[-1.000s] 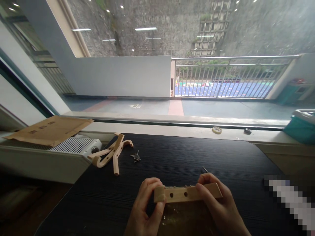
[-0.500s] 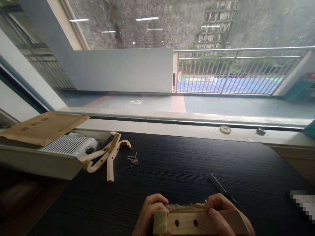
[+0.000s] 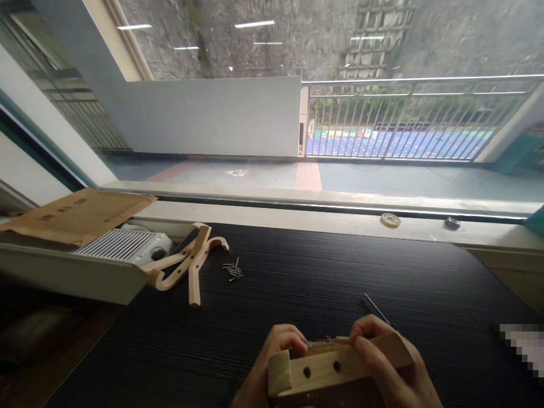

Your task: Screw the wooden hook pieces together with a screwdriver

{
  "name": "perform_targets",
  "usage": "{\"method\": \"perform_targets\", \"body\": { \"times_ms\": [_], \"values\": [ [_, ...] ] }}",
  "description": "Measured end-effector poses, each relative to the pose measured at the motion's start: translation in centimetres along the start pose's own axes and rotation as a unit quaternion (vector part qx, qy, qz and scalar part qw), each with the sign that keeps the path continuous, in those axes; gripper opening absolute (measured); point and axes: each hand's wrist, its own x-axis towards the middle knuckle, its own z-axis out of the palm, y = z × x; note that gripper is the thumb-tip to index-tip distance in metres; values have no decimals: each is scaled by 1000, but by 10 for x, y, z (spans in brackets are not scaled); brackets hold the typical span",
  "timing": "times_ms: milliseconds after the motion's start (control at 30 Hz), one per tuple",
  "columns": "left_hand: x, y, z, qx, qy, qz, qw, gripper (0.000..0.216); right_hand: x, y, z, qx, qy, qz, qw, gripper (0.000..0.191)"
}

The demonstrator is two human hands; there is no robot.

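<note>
Near the front edge of the view, a pale wooden piece with two dark holes (image 3: 321, 371) is held between both hands. My left hand (image 3: 272, 357) wraps round its left end, fingers curled over the back edge. Thumb and fingers of my right hand (image 3: 382, 351) pinch the right part. A rough, ragged-edged strip (image 3: 329, 342) shows behind the wooden piece, between the hands; what it is I cannot make out. Just beyond my right hand lies a thin metal-shafted tool (image 3: 376, 307), its handle mostly hidden.
Several curved wooden pieces with holes (image 3: 194, 283) lie at the table's left, beside a small pile of screws (image 3: 233, 270). A brown envelope (image 3: 80, 215) rests over a white radiator (image 3: 125, 249). The windowsill holds a tape roll (image 3: 390, 220) and a small dark object (image 3: 452, 223).
Both hands have raised the wooden piece slightly, and its right end has tilted upward. The whole view has shifted a little. Things on the table lie as before.
</note>
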Motion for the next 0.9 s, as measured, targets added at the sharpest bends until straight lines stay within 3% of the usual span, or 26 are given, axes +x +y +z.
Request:
{"method": "perform_targets", "body": {
  "times_ms": [233,500,633,733,800,900],
  "values": [
    [7,20,1,-54,-90,-80,991,37,11,7,-8,3,-54,-49,997,28],
    [7,11,3,-36,-51,-33,997,34,13,-3,-6,26,-29,-62,997,24],
    [-7,14,-5,1,-14,-26,1000,52,13,1,-5,28,-35,-69,997,25],
    [-19,20,-27,45,46,-5,998,47,15,8,-3,39,-12,-69,997,28],
    [-18,24,-48,124,141,-9,982,35,16,12,-1,40,-1,-78,996,29],
    [4,30,-82,309,288,-61,905,31,17,13,-1,40,3,-89,995,29]
  ]
}}
